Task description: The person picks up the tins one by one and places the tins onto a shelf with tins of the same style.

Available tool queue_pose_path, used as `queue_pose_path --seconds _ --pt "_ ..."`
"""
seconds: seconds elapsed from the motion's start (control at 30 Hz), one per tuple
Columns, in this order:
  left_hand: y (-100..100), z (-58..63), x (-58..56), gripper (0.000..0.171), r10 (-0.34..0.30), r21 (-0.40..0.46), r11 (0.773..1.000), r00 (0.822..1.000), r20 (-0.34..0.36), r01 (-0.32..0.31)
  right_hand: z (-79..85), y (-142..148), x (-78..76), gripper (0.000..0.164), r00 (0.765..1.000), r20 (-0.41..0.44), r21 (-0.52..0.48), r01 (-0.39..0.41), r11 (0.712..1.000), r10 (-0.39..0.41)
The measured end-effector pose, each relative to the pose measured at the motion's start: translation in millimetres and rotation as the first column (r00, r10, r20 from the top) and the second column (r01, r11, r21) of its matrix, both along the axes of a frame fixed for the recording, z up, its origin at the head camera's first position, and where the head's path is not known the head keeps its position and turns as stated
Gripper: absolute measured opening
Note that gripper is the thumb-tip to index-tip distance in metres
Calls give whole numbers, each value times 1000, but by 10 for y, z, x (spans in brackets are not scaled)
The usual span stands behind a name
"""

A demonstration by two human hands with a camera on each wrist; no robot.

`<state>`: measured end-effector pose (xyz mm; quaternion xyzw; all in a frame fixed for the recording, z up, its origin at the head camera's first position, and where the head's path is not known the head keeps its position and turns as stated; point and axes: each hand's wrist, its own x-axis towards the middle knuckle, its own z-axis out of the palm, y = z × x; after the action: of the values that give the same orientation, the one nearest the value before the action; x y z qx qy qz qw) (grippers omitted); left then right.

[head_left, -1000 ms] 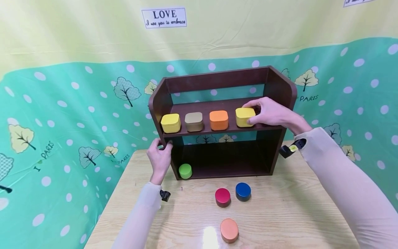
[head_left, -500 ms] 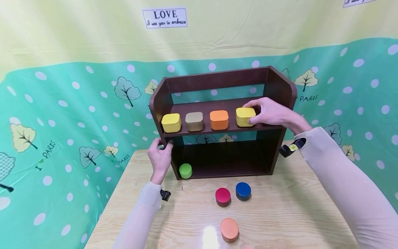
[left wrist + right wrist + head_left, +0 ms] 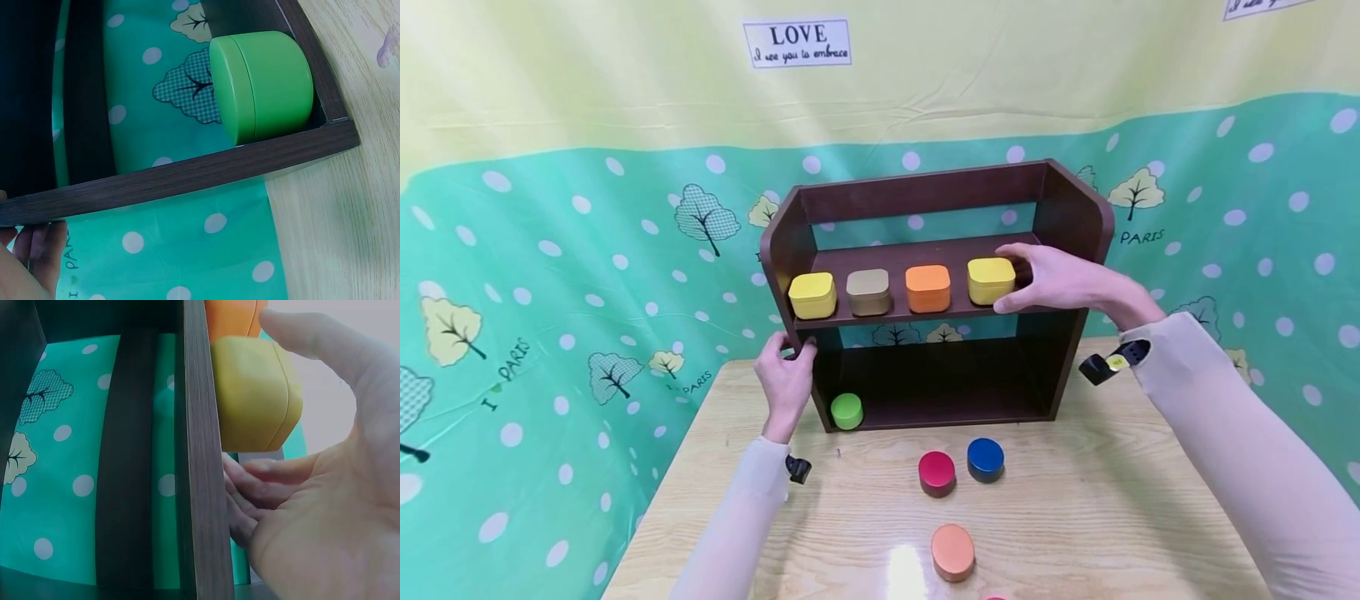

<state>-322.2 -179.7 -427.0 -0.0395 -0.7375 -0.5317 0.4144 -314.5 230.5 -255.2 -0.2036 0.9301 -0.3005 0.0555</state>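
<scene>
Right hand (image 3: 1054,279) spreads wide beside the right yellow box (image 3: 990,282); left hand (image 3: 787,382) grips the left edge of the shelf (image 3: 925,193); best avoid nudging either.

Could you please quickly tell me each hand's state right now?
Left hand: gripping the shelf's left side panel.
Right hand: open beside the rightmost yellow box, holding nothing.

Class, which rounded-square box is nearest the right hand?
The rightmost yellow rounded box; the orange box, taupe box and leftmost yellow box stand farther left.

The right grip (image 3: 1051,278) is spread, the left grip (image 3: 786,379) curled lower.
</scene>
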Motion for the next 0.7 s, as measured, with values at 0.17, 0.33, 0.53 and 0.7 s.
queue_pose_path --seconds 0.17,0.33,0.53,0.7 --pt "0 1 0 8 -8 -3 1000 1000 -9 8 -22 14 124 102 1000 1 -18 15 1000 -15" --pt "0 -12 1 7 -13 -1 1000 1000 -8 13 -87 34 288 106 998 -30 -1 49 999 -49" --pt "-2 -14 4 8 2 1 1000 1000 0 -2 -141 95 535 108 997 -24 -18 79 997 -79" --pt "-1 -1 19 8 1 9 1000 1000 13 -1 -229 195 752 101 997 -43 -55 64 996 -67"
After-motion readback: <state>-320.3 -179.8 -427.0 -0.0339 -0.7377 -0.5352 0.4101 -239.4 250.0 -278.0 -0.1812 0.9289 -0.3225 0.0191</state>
